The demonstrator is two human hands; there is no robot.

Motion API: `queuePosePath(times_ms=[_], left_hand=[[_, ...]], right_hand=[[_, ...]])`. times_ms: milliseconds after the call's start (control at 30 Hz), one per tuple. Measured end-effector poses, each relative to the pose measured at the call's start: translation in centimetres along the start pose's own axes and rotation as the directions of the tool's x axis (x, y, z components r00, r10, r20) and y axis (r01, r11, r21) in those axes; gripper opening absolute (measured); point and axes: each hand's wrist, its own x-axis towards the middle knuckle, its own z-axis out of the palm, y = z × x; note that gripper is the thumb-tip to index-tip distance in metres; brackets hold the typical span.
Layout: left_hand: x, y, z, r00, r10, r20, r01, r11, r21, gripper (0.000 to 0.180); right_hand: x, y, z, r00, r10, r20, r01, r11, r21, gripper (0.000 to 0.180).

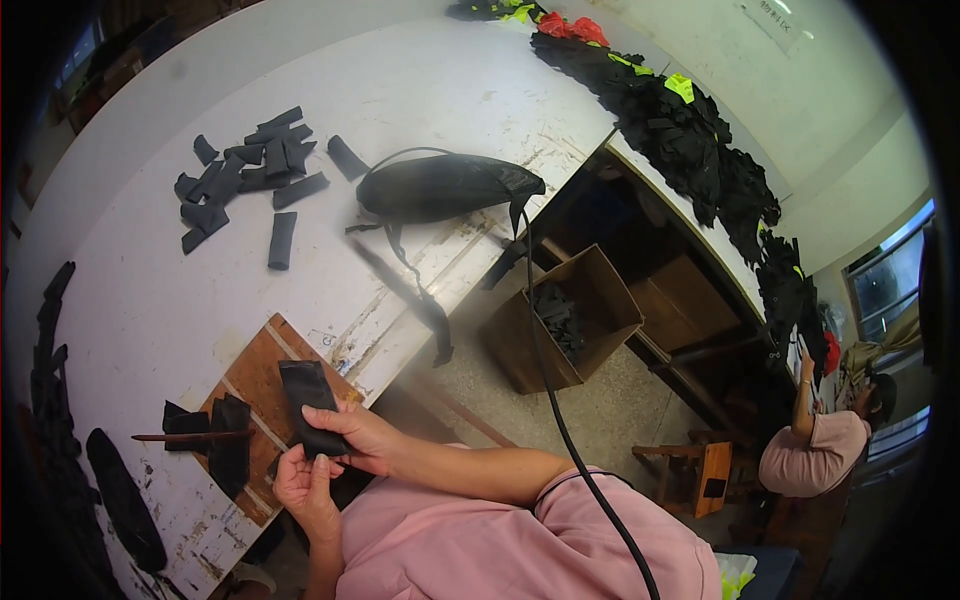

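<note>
Both my hands are at a flat black strip of fabric over the near edge of the white table. My right hand grips it with the thumb on top and the fingers beneath. At its lower corner, my left hand pinches the edge between thumb and fingertips. Under and beside the strip lies a reddish-brown wooden board. More black fabric pieces rest on the board's left side, with a thin brown pointed stick across them.
Loose black tubes are scattered on the table. A stuffed black pouch with straps lies at the edge. Below stands a cardboard box of black pieces. A black cable hangs past my arm. Another person sits at right.
</note>
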Motion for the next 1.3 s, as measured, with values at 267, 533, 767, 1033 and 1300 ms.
queuePosePath(times_ms=[267,533,767,1033,1300], left_hand=[[0.0,0.0,-1.2,0.999,-0.043,-0.022,0.042,0.998,-0.042,0.011],[-0.2,0.5,-1.2,0.991,-0.132,-0.022,0.130,0.989,-0.076,0.016],[-0.4,1.8,-1.0,0.990,-0.122,0.066,0.134,0.962,-0.239,0.022],[-0.5,2.2,-1.5,0.990,-0.113,0.089,0.131,0.963,-0.237,0.016],[-0.2,2.0,-1.8,0.991,-0.134,0.028,0.137,0.971,-0.196,0.015]], right_hand=[[0.0,0.6,0.4,1.000,0.013,0.014,-0.013,1.000,-0.007,0.017],[-0.4,0.4,1.3,0.987,-0.010,-0.158,-0.010,0.993,-0.120,0.020],[0.0,0.2,0.6,0.993,0.005,-0.121,-0.024,0.988,-0.155,0.019],[0.1,0.9,1.5,0.987,-0.008,-0.162,-0.022,0.984,-0.178,0.019],[0.5,1.2,0.9,0.991,0.049,-0.123,-0.070,0.982,-0.173,0.016]])
